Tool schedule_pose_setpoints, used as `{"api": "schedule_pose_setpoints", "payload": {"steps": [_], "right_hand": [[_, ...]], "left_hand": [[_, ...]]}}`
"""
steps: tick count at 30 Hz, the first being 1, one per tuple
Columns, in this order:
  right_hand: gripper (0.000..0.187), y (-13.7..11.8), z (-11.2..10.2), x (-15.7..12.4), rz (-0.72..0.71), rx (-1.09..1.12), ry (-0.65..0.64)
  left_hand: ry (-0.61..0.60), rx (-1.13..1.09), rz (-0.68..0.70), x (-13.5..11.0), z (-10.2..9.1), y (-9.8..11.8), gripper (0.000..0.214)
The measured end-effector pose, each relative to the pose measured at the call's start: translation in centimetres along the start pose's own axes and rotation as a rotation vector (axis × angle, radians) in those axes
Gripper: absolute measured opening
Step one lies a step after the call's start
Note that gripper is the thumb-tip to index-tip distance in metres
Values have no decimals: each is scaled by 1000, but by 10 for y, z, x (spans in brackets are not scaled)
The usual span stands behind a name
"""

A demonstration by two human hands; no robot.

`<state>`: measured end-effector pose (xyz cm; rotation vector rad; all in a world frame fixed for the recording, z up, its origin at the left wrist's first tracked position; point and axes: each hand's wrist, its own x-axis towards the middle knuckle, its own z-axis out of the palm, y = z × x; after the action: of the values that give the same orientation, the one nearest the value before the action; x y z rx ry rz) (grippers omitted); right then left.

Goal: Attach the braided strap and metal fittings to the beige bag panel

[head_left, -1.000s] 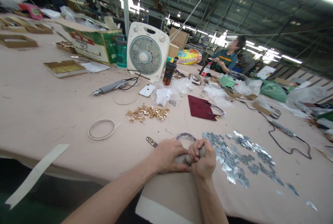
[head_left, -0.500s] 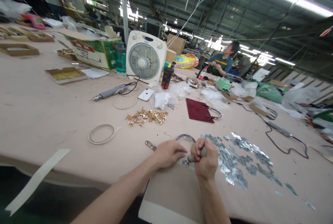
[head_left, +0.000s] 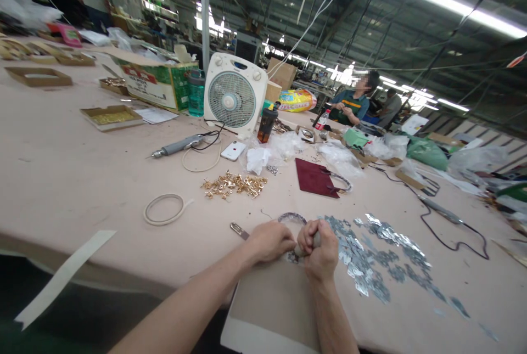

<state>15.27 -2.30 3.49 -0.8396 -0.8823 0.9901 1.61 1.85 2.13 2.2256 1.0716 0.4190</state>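
Basically, right hand (head_left: pixel 321 252) is fisted around a grey tool handle (head_left: pixel 313 242), tip pressed down onto a small silver piece (head_left: pixel 293 258) that the left hand (head_left: pixel 269 240) pins with closed fingertips, on the board (head_left: pixel 275 304) at the table's near edge. Best done with the tool held upright, left fingers clear of the tip, piece kept flat. Silver pieces (head_left: pixel 370 260) lie scattered just right. Containers: shallow cardboard tray (head_left: pixel 111 117) holds gold-coloured parts; green carton (head_left: pixel 150 77) open, contents unclear.
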Motion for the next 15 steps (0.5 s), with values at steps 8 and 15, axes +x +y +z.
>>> {"api": "schedule_pose_setpoints", "payload": {"steps": [8,15], "right_hand": [[39,5,4,7,-8,-33,-30],[40,15,-1,10,23,-78,-59]], "left_hand": [[40,5,-122,9,9,-1,27],[70,-23,-172,11,12,-2,27]]}}
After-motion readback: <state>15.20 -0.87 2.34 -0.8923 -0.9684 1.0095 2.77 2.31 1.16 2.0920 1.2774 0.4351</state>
